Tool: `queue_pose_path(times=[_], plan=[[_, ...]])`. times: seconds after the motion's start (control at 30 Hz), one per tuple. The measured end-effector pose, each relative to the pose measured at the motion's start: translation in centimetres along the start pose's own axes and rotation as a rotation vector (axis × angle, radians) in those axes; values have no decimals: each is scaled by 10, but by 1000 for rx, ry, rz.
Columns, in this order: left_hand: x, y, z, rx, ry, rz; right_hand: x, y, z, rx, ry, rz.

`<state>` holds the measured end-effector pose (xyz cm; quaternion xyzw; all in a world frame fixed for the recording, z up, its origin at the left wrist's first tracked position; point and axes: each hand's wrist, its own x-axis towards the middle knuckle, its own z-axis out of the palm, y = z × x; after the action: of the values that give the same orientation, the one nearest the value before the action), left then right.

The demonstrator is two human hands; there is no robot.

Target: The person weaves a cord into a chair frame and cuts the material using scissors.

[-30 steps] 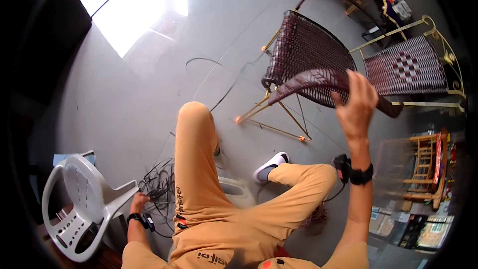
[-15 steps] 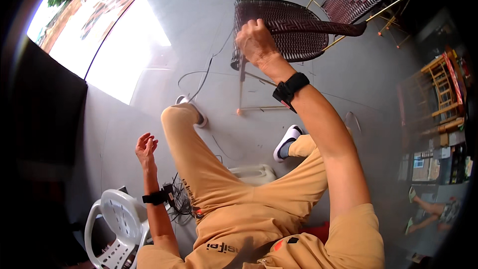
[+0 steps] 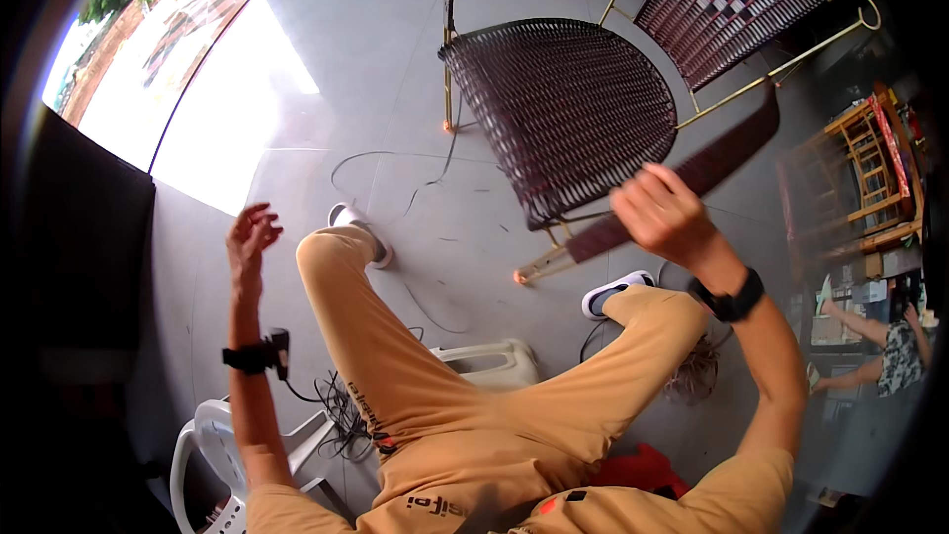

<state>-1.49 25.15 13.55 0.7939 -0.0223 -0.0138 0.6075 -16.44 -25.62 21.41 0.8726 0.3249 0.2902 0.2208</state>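
Note:
A dark brown woven chair [image 3: 568, 104] with a gold-coloured metal frame stands in front of me, turned at an angle. My right hand [image 3: 667, 216] has its fingers wrapped round the chair's near armrest [image 3: 733, 150], which is a woven band. Part of that armrest is hidden behind the hand. Raised at the left, away from the chair, my left hand [image 3: 249, 242] holds nothing, and its fingers are loosely bent and apart. Each wrist wears a black strap.
A white plastic chair [image 3: 222, 440] stands low at the left, beside tangled black cables [image 3: 341, 415]. Between my legs is a cream plastic stool [image 3: 494, 364]. Thin wire pieces lie on the grey floor [image 3: 415, 247]. At the right are wooden furniture [image 3: 870, 178] and another person's legs [image 3: 858, 324].
The woven chair has swung round and come nearer, with its near armrest moving right and toward me in my right hand's grip. My left hand has moved left and slightly up.

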Motion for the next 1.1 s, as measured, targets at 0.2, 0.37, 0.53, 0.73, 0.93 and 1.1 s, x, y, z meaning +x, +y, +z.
queue_pose_path(times=[0.2, 0.37, 0.53, 0.73, 0.93, 1.1], plan=[[107, 79, 13, 370, -291, 193, -159, 36, -59, -37, -304, 178], [171, 126, 95, 465, -546, 347, -177, 22, -92, -149, -527, 432], [235, 144, 235, 120, -633, 848, -170, -33, -119, 215, -232, 1265], [244, 185, 353, 454, -292, 581, -151, -71, -89, 945, 150, 1772], [268, 151, 356, 308, -195, 543, -131, -78, -17, 664, 429, 1893], [274, 142, 328, 515, -215, 629, -133, -77, -17, 439, 377, 1899]])
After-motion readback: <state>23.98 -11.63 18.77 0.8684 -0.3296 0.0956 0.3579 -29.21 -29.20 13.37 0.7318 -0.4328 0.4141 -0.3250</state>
